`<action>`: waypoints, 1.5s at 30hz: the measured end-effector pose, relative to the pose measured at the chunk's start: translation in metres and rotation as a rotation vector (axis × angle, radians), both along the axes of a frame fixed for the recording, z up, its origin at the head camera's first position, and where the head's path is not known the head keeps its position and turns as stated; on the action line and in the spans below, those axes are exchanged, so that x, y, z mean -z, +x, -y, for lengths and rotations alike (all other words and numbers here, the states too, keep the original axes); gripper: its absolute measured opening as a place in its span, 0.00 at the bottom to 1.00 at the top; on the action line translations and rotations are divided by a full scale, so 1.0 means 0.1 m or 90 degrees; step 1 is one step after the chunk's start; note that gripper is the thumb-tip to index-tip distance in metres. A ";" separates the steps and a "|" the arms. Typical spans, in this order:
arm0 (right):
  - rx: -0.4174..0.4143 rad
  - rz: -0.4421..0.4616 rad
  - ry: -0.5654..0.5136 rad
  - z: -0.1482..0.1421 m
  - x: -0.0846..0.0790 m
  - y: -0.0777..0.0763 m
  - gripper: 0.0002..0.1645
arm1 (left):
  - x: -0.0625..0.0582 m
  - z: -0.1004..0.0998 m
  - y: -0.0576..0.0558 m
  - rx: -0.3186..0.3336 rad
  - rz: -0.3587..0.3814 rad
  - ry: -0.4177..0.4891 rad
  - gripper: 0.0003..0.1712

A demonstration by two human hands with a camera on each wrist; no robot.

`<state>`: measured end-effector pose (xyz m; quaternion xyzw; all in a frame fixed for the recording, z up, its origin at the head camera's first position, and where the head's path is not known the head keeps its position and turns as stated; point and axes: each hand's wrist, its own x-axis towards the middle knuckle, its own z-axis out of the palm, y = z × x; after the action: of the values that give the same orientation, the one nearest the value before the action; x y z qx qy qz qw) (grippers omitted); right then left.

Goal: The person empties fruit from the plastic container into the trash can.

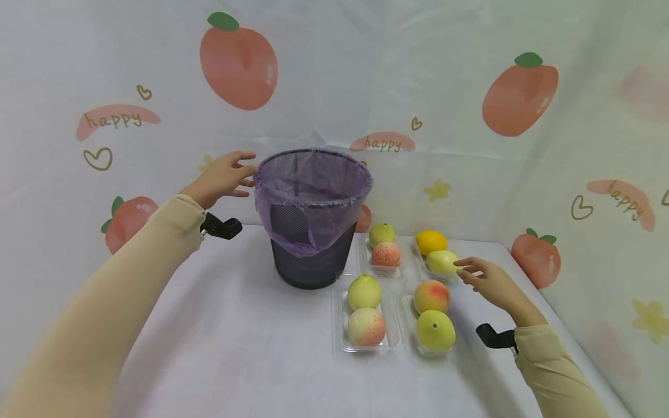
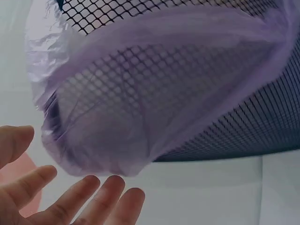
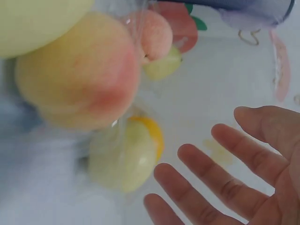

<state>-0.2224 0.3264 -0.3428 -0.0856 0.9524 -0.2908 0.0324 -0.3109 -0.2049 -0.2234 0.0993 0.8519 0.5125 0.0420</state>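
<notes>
My left hand is at the left rim of a black mesh wastebasket, with its fingers spread and holding nothing. A thin purple bin liner lines the basket and folds down over its outside. In the left wrist view, the fingertips lie just under the hanging edge of the liner. My right hand hovers with loosely extended fingers by a yellow-green lemon, which shares a clear plastic tray with an orange-yellow lemon. In the right wrist view, nothing lies between its fingers.
More clear trays stand right of the basket. The front left one carries a green pear and a pale peach; beside it are a peach and a yellow-green fruit. Behind sit a green fruit and a pink peach.
</notes>
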 end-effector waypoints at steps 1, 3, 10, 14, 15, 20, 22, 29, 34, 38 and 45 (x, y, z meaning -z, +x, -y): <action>0.001 0.018 -0.015 -0.03 0.02 0.02 0.28 | 0.00 -0.01 -0.01 0.001 0.010 0.009 0.36; 0.003 0.052 -0.048 -0.10 0.09 0.04 0.30 | 0.00 -0.02 -0.03 0.000 0.031 0.034 0.36; 0.023 0.179 -0.150 -0.24 0.31 0.09 0.36 | 0.07 -0.01 -0.06 -0.009 0.059 0.076 0.36; 0.037 0.229 -0.190 -0.25 0.42 0.13 0.38 | 0.10 0.01 -0.08 -0.002 0.074 0.103 0.35; 0.039 0.238 -0.197 -0.26 0.44 0.14 0.39 | 0.10 0.01 -0.09 0.001 0.078 0.109 0.35; 0.051 0.269 -0.221 -0.27 0.50 0.20 0.39 | 0.12 -0.01 -0.11 0.007 0.101 0.123 0.32; 0.052 0.284 -0.235 -0.28 0.52 0.23 0.40 | 0.12 -0.02 -0.12 0.006 0.107 0.124 0.32; 0.021 0.328 -0.287 -0.32 0.59 0.27 0.41 | 0.07 -0.06 -0.11 -0.010 0.130 0.141 0.33; -0.007 0.345 -0.325 -0.33 0.63 0.27 0.40 | 0.04 -0.07 -0.10 -0.028 0.151 0.159 0.34; -0.004 0.367 -0.338 -0.33 0.65 0.26 0.40 | 0.04 -0.08 -0.11 -0.040 0.160 0.173 0.33; 0.023 0.389 -0.341 -0.31 0.69 0.26 0.41 | 0.05 -0.10 -0.10 -0.045 0.159 0.177 0.33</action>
<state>-0.1961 0.3569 -0.4115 0.0158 0.7907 -0.5415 0.2852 -0.3208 -0.1951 -0.2281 0.0096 0.7642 0.6345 0.1155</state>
